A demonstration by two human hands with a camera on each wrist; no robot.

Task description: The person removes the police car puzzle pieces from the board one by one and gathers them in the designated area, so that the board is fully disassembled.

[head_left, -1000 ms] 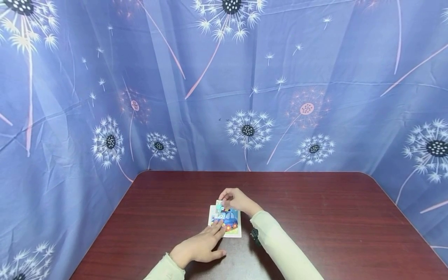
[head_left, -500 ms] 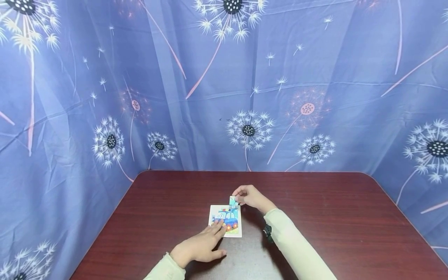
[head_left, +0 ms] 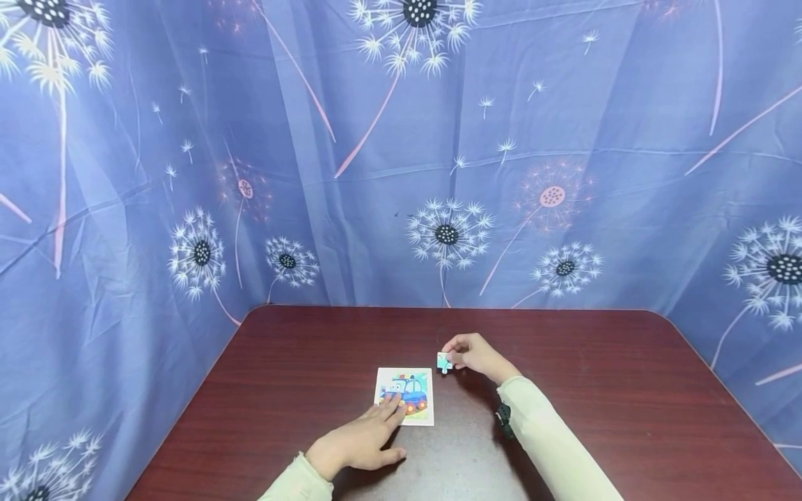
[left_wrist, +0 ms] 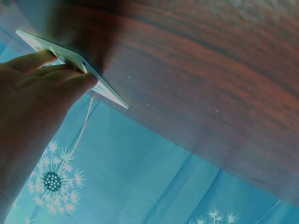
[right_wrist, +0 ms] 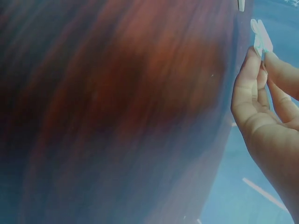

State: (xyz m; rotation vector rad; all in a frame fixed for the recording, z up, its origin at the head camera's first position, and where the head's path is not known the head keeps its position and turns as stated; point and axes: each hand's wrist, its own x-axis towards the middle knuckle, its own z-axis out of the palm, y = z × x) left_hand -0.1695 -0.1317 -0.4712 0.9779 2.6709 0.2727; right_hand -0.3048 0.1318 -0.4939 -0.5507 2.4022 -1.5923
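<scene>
A small puzzle (head_left: 423,391) in a white frame, with a blue cartoon car on it, lies flat on the table. My left hand (head_left: 362,440) rests its outstretched fingers on the puzzle's lower left, covering part of the picture. In the left wrist view those fingers lie on the face of the puzzle board (left_wrist: 108,93). Just beyond the puzzle's upper right corner, my right hand (head_left: 477,355) pinches a light blue and white puzzle piece (head_left: 443,361) between thumb and fingers. The right wrist view shows this puzzle piece (right_wrist: 264,37) edge-on at the fingertips, apart from the board.
The dark red-brown wooden table (head_left: 595,390) extends around both hands. A blue curtain (head_left: 376,209) with dandelion prints hangs along its back and sides. A dark device (head_left: 504,417) is strapped at the right wrist.
My right hand has carried the puzzle piece from over the puzzle's upper left, along its top edge, to beyond its right side. The left hand has stayed on the puzzle.
</scene>
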